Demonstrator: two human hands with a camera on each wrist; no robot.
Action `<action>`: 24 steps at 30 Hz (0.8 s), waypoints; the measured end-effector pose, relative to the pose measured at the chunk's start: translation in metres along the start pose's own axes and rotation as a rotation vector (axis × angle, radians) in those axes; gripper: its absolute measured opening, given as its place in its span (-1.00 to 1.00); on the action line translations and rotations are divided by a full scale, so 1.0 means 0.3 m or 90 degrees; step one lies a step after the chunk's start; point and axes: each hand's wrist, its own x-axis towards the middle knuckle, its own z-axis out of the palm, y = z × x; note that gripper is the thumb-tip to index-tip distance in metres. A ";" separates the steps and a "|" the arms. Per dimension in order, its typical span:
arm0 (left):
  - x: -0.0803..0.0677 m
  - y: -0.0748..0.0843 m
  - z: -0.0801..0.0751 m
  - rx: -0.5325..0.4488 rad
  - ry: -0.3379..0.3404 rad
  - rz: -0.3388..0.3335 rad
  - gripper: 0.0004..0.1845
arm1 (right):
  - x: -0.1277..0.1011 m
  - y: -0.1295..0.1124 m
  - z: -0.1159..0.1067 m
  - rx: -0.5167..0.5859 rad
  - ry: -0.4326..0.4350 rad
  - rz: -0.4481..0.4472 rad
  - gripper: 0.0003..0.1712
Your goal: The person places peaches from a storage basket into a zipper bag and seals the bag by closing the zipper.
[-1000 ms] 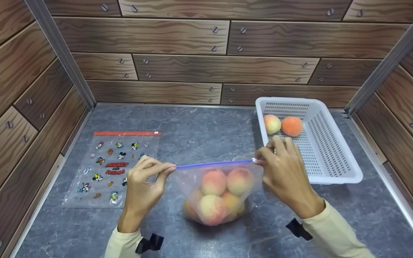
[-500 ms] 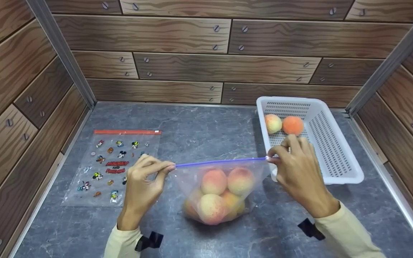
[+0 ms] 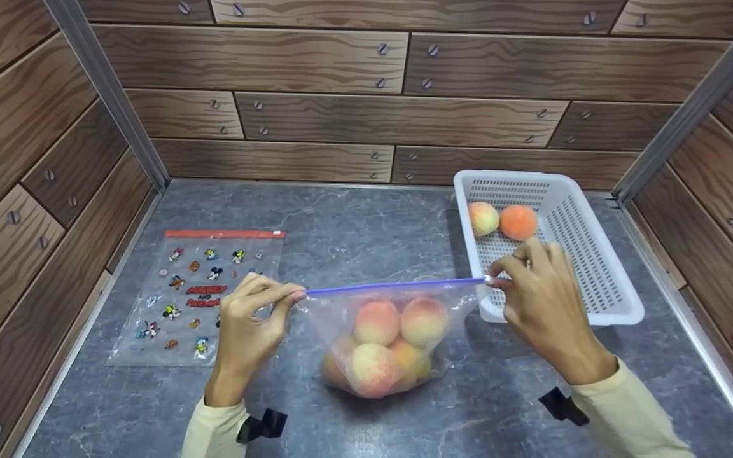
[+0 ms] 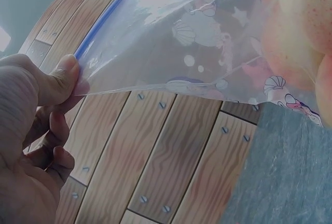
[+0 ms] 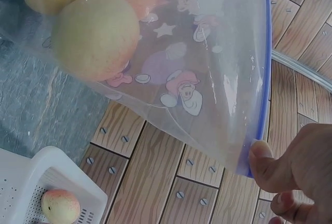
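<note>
The left hand [image 3: 249, 324] pinches one end of the blue strip at the top of a clear zip bag [image 3: 379, 337], with its grip pressed tight on the plastic between the thumb and a finger. The right hand [image 3: 541, 305] pinches the other end of the same strip in the same way. The strip is pulled into a straight line between the two hands. The bag hangs down from it, and its bottom sits on the grey counter [image 3: 354, 235], in the middle and near the front. Inside the bag are several peaches [image 3: 398, 321], piled together, pink and yellow. The wrist views show little cartoon pictures printed on the bag. A white basket [image 3: 595, 254] stands on the counter, just behind the right hand. Two more fruits [image 3: 500, 219] lie side by side at its far end. On the left side of the counter an empty bag [image 3: 204, 296] lies flat, with a red strip at the top and small cartoon pictures on it. Brown wood walls stand all around the counter.
</note>
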 end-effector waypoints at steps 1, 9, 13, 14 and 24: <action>-0.001 -0.001 -0.001 -0.001 0.001 0.001 -0.85 | 0.000 -0.001 0.001 0.001 0.000 0.000 -0.73; 0.002 0.001 -0.012 0.003 -0.018 -0.010 -0.99 | -0.007 -0.007 -0.006 0.014 -0.019 -0.006 -0.72; 0.013 0.008 -0.008 -0.010 -0.040 -0.014 -0.98 | -0.006 -0.007 -0.022 0.017 -0.062 0.001 -0.71; 0.017 0.010 -0.007 -0.012 -0.044 -0.013 -0.96 | -0.004 -0.008 -0.028 0.017 -0.077 0.006 -0.72; 0.027 0.007 0.018 -0.034 -0.034 0.031 -0.87 | 0.107 -0.056 -0.053 0.070 -0.068 -0.034 -0.66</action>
